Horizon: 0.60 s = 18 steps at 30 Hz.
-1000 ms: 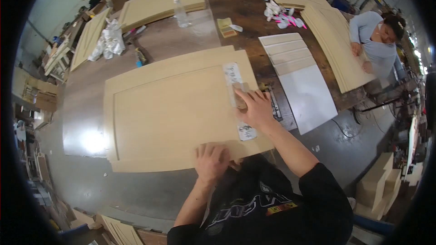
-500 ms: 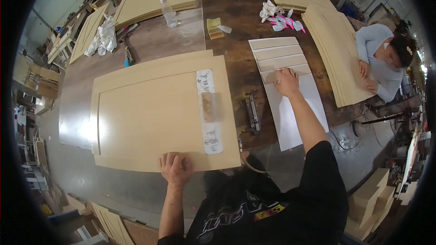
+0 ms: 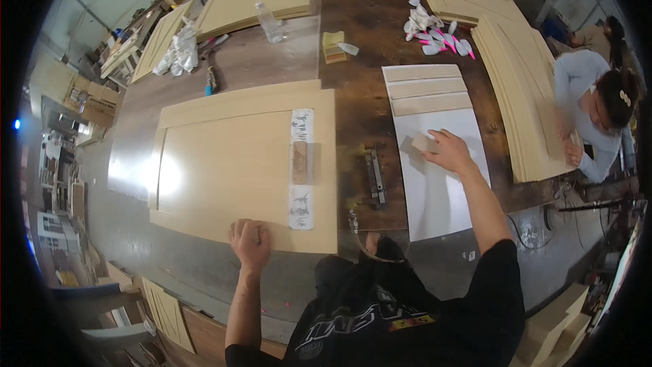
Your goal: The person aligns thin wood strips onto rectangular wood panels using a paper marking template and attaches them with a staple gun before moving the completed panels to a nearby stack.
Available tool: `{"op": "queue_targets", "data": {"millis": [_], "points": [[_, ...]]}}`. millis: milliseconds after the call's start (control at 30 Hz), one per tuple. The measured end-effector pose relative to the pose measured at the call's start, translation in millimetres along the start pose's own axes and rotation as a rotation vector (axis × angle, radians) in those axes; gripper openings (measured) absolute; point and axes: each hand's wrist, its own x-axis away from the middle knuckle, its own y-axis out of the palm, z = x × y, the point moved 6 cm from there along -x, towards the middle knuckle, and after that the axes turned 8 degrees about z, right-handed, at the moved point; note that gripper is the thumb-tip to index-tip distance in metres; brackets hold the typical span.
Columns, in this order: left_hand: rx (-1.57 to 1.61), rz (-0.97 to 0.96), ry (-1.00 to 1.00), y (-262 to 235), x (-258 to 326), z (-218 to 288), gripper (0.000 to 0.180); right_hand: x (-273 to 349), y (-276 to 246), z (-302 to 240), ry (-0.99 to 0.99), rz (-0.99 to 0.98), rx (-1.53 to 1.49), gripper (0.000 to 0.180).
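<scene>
A pale wooden door panel point(image 3: 224, 163) with a recessed centre lies in front of me. My left hand point(image 3: 250, 245) is at its near edge, fingers curled over the rim. A white paper strip point(image 3: 301, 214) with handwriting lies along the panel's right side, and a brown block point(image 3: 300, 163) rests on it. To the right, my right hand point(image 3: 451, 153) pinches a small beige strip point(image 3: 424, 143), tilted above a white board point(image 3: 435, 204). Several beige strips point(image 3: 432, 103) lie in rows on that board's far end. The strip's far part is foreshortened.
A dark metal tool point(image 3: 375, 175) lies between panel and board. Beyond are a plastic bottle point(image 3: 269, 24), a yellow box point(image 3: 334, 47), pink-handled white pieces point(image 3: 448, 42) and stacked panels point(image 3: 516, 95). A co-worker point(image 3: 591, 102) leans over the right stack.
My right hand has lifted the nearest beige strip from the row and drawn it toward me. My left hand stays at the panel's edge. The view has shifted slightly.
</scene>
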Motion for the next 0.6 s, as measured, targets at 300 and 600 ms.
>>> {"op": "queue_targets", "data": {"millis": [300, 600], "points": [[0.769, -0.488, -0.165, 2, -62, 138, 0.048, 17, -88, -196, 0.215, 0.093, -1.399, 0.071], [1.093, -0.678, -0.624, -15, -69, 83, 0.071, -15, -19, -332, 0.019, -0.040, -1.568, 0.059]]}}
